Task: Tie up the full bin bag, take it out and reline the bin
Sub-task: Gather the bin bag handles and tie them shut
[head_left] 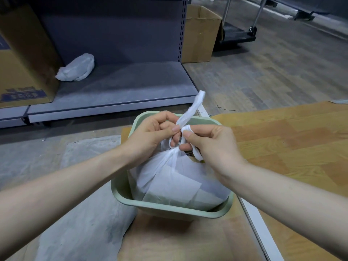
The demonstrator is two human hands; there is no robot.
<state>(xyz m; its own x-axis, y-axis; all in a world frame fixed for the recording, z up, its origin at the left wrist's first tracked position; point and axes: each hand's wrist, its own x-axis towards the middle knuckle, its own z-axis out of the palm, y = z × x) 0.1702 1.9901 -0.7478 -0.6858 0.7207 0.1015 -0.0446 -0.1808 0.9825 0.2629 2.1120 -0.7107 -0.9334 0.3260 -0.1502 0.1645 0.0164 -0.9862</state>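
A pale green bin [169,209] stands on the floor in the middle of the view. A full white bin bag [175,179] sits inside it, gathered to a neck at the top. My left hand [150,132] pinches one twisted handle strip, which sticks up past the bin's far rim. My right hand [212,142] pinches the other strip, looped round the first just above the neck. Both hands meet over the bag's top.
A grey metal shelf base [120,87] lies ahead, with a crumpled white plastic bag [76,68] and a cardboard box [22,59] on it. Another cardboard box [201,34] and a cart [239,32] stand farther back. Wood-pattern boards [291,147] lie to the right, plastic sheeting [88,213] to the left.
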